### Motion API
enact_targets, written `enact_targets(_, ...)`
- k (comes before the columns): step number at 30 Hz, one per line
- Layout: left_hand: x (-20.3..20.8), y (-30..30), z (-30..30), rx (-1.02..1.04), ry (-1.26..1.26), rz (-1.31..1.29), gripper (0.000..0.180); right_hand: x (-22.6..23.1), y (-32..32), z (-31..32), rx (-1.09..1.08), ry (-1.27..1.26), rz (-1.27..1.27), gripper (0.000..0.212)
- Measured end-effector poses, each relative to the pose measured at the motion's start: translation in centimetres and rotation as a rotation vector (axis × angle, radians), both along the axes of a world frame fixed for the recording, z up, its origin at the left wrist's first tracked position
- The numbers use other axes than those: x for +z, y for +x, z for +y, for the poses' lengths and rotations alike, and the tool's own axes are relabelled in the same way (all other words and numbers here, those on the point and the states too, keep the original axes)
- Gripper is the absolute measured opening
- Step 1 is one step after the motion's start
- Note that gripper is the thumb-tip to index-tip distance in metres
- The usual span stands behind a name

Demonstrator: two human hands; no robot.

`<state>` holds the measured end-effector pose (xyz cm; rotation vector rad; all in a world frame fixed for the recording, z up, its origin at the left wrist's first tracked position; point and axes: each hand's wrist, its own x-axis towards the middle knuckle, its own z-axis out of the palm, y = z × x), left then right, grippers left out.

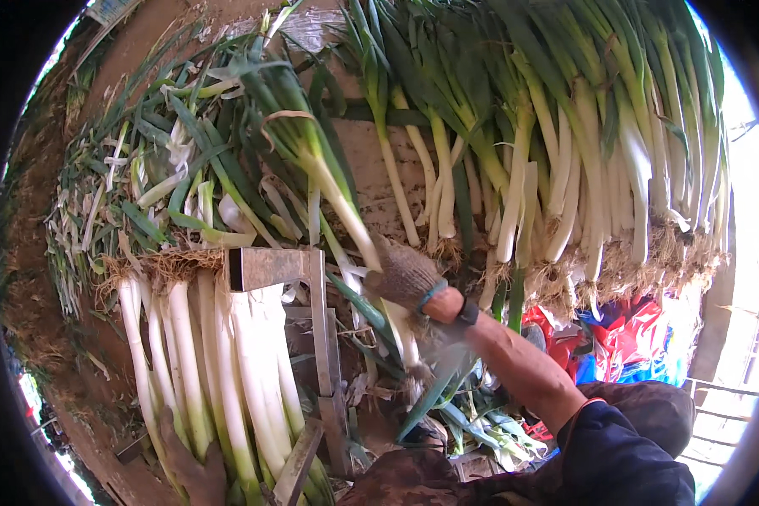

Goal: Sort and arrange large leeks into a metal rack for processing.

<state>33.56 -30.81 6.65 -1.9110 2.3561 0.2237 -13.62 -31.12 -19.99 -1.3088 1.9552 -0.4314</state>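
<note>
My right hand [405,274], in a knitted brown glove, is closed around the white shaft of a leek [329,181]. Its green leaves point up and away over the trimmings, and its lower end is blurred below the glove. At the lower left, a row of leeks [181,329] lies against a metal frame [320,329], roots at the far end and green parts toward me. My left hand [194,464], also gloved, wraps round the stems at the near end of that row; its fingertips are partly hidden.
A large pile of untrimmed leeks [599,160] fills the right, roots facing me. Stripped leaves [143,185] cover the ground at the far left. Red and blue plastic sheeting [624,341] lies below the pile. More leaf scraps [481,422] gather near my legs.
</note>
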Motion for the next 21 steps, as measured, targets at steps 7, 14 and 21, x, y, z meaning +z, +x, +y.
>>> enact_targets(7,-1.3,0.9,0.0,0.016,0.03,0.055,0.093,-0.8,-5.2,0.6,-0.39,0.109,-0.61,0.039)
enact_targets(14,-2.2,1.5,-0.1,0.042,0.056,0.064,0.097,10.1,-10.3,1.7,-0.5,-0.213,-0.586,0.046)
enact_targets(21,-3.2,2.6,0.2,0.077,0.108,0.061,0.101,3.8,-5.5,5.9,-0.314,-0.422,-0.03,0.046)
